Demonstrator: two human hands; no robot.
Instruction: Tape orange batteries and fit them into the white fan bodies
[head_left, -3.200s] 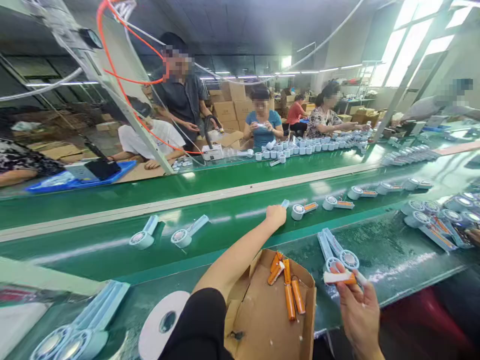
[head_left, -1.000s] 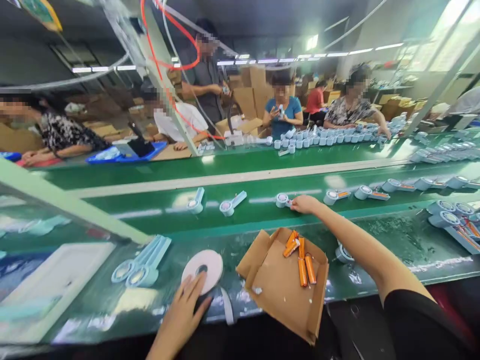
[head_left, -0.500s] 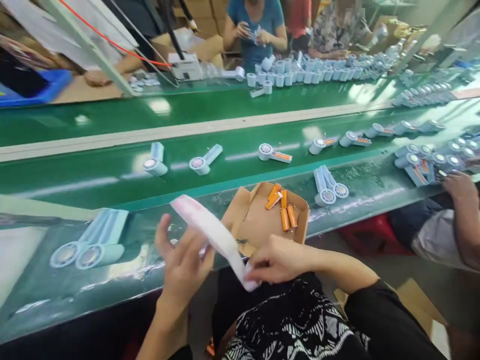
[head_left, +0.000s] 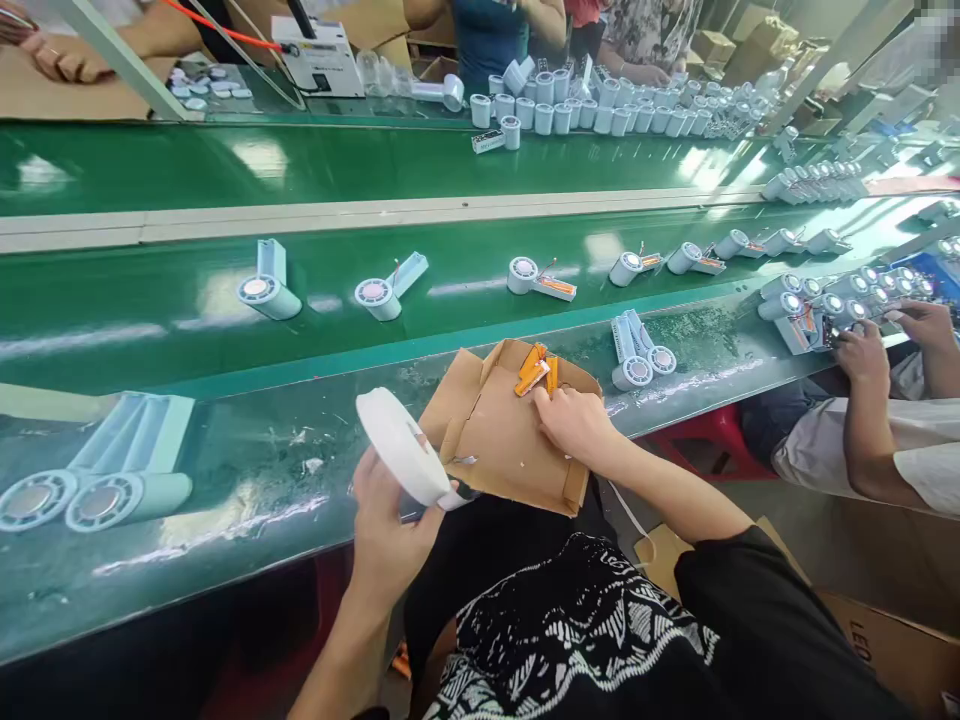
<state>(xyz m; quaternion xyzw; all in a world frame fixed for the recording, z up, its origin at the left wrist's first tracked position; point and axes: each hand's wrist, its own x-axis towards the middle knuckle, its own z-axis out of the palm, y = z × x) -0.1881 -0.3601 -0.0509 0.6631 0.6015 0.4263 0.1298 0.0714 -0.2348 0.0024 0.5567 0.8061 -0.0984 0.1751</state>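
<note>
Left hand [head_left: 391, 535] grips white tape roll [head_left: 401, 450], mid-frame; right hand [head_left: 576, 425] is at the orange cells [head_left: 553, 375] in the carton [head_left: 499, 430], grip unclear. Centre-right belt housings [head_left: 523, 274] show cells fitted; two upper-left housings [head_left: 276, 300] show none.

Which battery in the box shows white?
The slanted front-left battery by the right hand: a white strip lies along it; the others in view show only orange.

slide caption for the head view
Left hand holds a white tape roll; right hand at orange batteries in a cardboard tray.
</note>
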